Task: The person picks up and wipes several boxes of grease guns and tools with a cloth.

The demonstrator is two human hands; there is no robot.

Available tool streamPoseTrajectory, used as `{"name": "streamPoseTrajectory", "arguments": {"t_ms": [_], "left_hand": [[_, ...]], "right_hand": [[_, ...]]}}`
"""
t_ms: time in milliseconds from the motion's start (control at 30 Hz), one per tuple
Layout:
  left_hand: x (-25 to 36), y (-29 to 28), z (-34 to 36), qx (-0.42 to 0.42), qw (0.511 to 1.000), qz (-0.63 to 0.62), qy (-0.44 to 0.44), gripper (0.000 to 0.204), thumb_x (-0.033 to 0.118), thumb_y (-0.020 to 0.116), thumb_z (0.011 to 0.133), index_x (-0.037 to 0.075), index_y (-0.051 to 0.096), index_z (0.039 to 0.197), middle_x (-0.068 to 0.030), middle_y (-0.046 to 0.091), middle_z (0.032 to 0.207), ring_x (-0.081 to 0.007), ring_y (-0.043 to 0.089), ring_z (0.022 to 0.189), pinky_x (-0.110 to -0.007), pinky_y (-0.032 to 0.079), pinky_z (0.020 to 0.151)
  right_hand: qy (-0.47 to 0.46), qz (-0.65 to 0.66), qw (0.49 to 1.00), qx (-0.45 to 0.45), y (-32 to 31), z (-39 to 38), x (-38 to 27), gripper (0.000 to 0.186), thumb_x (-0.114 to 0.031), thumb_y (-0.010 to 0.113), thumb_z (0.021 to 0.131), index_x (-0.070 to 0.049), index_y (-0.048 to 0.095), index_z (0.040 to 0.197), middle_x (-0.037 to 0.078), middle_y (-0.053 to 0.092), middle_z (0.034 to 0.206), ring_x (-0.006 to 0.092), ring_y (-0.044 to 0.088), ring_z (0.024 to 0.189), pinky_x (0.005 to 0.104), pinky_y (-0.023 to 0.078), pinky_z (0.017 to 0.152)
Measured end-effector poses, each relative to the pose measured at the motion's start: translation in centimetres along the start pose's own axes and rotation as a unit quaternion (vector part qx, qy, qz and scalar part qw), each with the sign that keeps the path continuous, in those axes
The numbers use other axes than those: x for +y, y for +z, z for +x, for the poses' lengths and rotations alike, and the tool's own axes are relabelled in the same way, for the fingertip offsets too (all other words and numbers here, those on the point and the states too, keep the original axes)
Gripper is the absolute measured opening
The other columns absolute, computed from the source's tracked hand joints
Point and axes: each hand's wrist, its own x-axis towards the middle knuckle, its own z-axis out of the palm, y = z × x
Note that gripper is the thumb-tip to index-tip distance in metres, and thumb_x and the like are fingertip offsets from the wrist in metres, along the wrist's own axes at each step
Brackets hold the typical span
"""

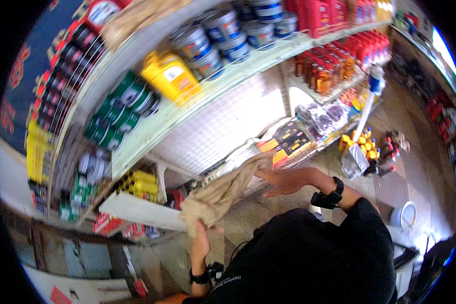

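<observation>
A crumpled tan cloth [220, 187] stretches diagonally in front of me over the lower shelving. My left hand [200, 238] grips its lower left end. My right hand [281, 180] is at the upper right end, with the cloth pinched near the thumb and some lower fingers loosely extended. Just beyond the cloth, a dark package with orange edging [289, 139] lies on the lower shelf beside crumpled silvery plastic [319, 119].
Shelves [248, 71] carry green cans [119, 111], yellow containers [169, 76], blue-banded cans [213, 43] and red bottles [367, 48]. At the right stand a white pole [365, 111], yellow-capped bottles [367, 147] on the floor and a white bucket [405, 215].
</observation>
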Motion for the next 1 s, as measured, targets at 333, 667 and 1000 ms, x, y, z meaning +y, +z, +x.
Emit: {"name": "streamPoseTrajectory", "arguments": {"t_ms": [333,667,1000], "left_hand": [[3.6,5.1,2.1,-0.126,0.985,-0.118,-0.003,0.074,0.059,0.009,0.091,-0.001,0.051,0.102,-0.0119,0.063,0.086,-0.0180,0.056,0.069,-0.026,0.042,0.061],[3.8,11.3,4.1,0.035,0.981,-0.047,-0.183,0.064,0.053,0.015,0.094,0.004,0.056,0.095,-0.0016,0.061,0.076,-0.0101,0.051,0.067,-0.024,0.035,0.056],[4.2,17.1,5.1,0.126,0.974,-0.025,-0.188,0.061,0.048,0.020,0.096,-0.002,0.047,0.121,-0.0141,0.057,0.109,-0.0209,0.054,0.100,-0.031,0.042,0.087]], "right_hand": [[0.185,0.270,0.945,-0.003,1.1,1.7,-0.4,0.087,-0.045,0.050,0.088,0.002,-0.005,0.137,0.027,0.035,0.127,0.0289,0.058,0.088,0.0367,0.047,0.079],[0.173,0.338,0.903,0.203,-0.7,-3.4,0.7,0.071,-0.018,0.059,0.085,-0.002,0.012,0.136,0.023,0.033,0.132,0.0291,0.037,0.122,0.0385,0.038,0.093],[0.184,-0.154,0.871,0.429,-1.7,-10.3,9.1,0.052,-0.007,0.061,0.074,-0.005,0.041,0.122,0.020,0.039,0.123,0.0382,0.035,0.119,0.0490,0.029,0.097]]}}
